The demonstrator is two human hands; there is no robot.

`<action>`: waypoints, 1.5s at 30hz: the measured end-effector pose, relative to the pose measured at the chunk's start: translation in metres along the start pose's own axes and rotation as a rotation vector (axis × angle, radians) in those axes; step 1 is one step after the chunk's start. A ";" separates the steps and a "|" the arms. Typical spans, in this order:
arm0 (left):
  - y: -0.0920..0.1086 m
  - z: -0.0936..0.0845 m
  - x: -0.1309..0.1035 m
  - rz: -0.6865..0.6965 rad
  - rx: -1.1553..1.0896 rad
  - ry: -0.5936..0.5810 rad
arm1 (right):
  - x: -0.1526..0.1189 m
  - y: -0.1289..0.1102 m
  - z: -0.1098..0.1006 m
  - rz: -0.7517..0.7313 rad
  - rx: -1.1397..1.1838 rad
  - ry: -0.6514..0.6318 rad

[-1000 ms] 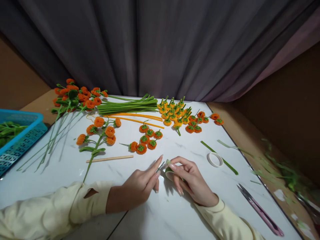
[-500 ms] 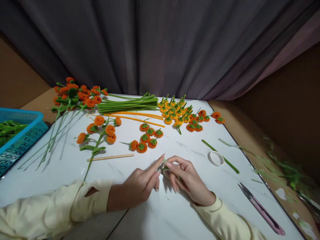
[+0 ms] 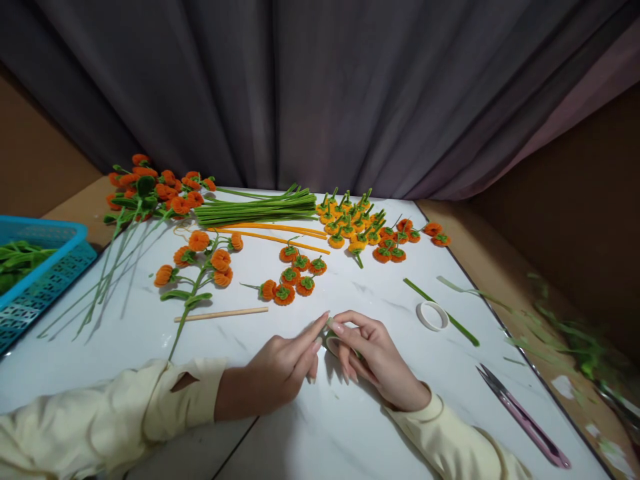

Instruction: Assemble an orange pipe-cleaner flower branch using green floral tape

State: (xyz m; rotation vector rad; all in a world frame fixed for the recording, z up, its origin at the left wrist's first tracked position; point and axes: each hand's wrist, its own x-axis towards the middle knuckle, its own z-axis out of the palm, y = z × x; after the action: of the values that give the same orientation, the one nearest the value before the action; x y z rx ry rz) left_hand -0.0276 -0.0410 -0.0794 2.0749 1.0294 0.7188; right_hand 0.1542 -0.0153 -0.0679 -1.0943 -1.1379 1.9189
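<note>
My right hand (image 3: 373, 353) is closed around a small roll of pale green floral tape (image 3: 333, 344), whose white core shows under its fingers. My left hand (image 3: 287, 363) meets it at the fingertips, with the forefinger stretched along the tape and the thumb close below. Whatever lies between the left fingers is hidden. Beyond the hands sits a group of orange fuzzy flower heads (image 3: 290, 277) with green bases. To the left lies a finished-looking stem of orange flowers (image 3: 200, 273), beside a thin wooden stick (image 3: 223, 314).
Green pipe-cleaner stems (image 3: 257, 208) and yellow flower heads (image 3: 350, 220) lie at the back. On the right are a white ring (image 3: 433, 316), a green strip (image 3: 463, 331) and pink thread snips (image 3: 525, 420). A blue basket (image 3: 55, 277) of leaves stands at left; more orange flowers (image 3: 170, 193) lie behind it.
The hands stay almost in place. The left forefinger and thumb have shifted slightly at the tape, and the shiny bit seen between them earlier no longer shows.
</note>
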 end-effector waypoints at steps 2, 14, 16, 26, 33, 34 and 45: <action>0.001 0.000 0.000 0.018 0.019 0.018 | 0.000 -0.001 0.001 -0.002 -0.001 0.016; -0.003 0.002 0.001 0.227 0.109 0.131 | -0.002 -0.003 0.009 -0.028 -0.014 0.084; -0.002 0.002 0.002 0.229 0.109 0.135 | -0.002 -0.002 0.008 -0.035 -0.015 0.071; 0.000 -0.001 0.002 0.253 0.189 0.064 | -0.004 -0.004 0.008 -0.056 -0.030 0.040; -0.005 -0.001 -0.003 0.205 0.103 -0.037 | -0.004 -0.003 0.008 -0.075 -0.062 0.062; -0.006 -0.001 -0.004 0.204 0.122 -0.034 | -0.004 -0.003 0.008 -0.077 -0.066 0.067; -0.014 0.007 -0.002 0.313 0.392 0.110 | -0.006 -0.001 0.008 -0.102 -0.095 0.097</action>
State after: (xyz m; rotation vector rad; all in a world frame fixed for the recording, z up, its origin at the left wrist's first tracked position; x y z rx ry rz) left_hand -0.0298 -0.0391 -0.0949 2.6007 0.9746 0.8461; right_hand 0.1497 -0.0224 -0.0626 -1.1451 -1.2175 1.7304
